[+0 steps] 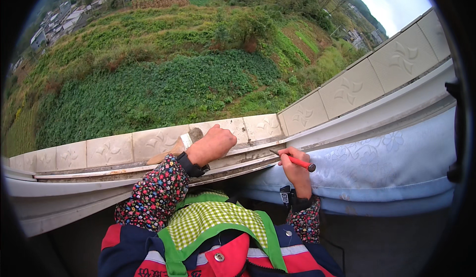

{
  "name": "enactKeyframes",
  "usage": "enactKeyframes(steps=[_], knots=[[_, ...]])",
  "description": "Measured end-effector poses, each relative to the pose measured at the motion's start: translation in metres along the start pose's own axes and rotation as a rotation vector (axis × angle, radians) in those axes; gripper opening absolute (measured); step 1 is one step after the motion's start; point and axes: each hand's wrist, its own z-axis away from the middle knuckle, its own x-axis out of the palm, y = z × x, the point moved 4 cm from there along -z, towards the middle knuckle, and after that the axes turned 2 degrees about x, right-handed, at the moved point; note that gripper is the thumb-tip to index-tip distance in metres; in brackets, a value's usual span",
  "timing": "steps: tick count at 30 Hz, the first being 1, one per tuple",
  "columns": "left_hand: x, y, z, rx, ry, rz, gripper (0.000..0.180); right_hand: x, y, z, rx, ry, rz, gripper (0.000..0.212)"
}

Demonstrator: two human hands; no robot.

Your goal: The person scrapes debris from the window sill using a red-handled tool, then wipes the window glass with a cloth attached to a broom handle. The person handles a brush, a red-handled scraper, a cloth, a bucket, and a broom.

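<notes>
My left hand point(215, 144) is closed in a fist over the window track point(238, 159). Its fingertips are turned away, so what they hold, if anything, is hidden. Right behind its wrist a paintbrush point(166, 151) with a wooden handle and a pale ferrule rests along the track and the tiled ledge, bristles up beside the knuckles. My right hand point(296, 170) grips a red-handled screwdriver point(300, 162) with a black end. The dark tip points left to the dirty track near the corner where the two frames meet.
Pale tiles point(109, 150) with embossed flowers line the outer ledge, and dark specks dot those near the corner. Light blue patterned fabric point(377, 163) hangs over the right side. Beyond the ledge a green slope point(158, 91) drops away outdoors. Black straps circle both wrists.
</notes>
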Motion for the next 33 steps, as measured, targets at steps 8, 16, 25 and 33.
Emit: enactKeyframes(steps=[8,16,25,33], knots=[[-0.008,0.002,-0.003,-0.018,-0.001,0.016,0.004,0.025,-0.027,0.011,-0.017,-0.295,-0.227,0.015],[-0.010,-0.001,-0.001,-0.005,-0.002,0.007,0.006,0.013,-0.029,-0.007,0.099,-0.181,-0.019,0.012],[0.001,0.020,-0.013,0.226,0.061,0.246,0.009,0.015,-0.041,-0.004,0.110,-0.226,-0.226,0.013],[0.020,0.044,-0.037,0.366,-0.099,0.101,0.005,0.011,-0.021,-0.004,0.151,-0.230,-0.378,0.011]])
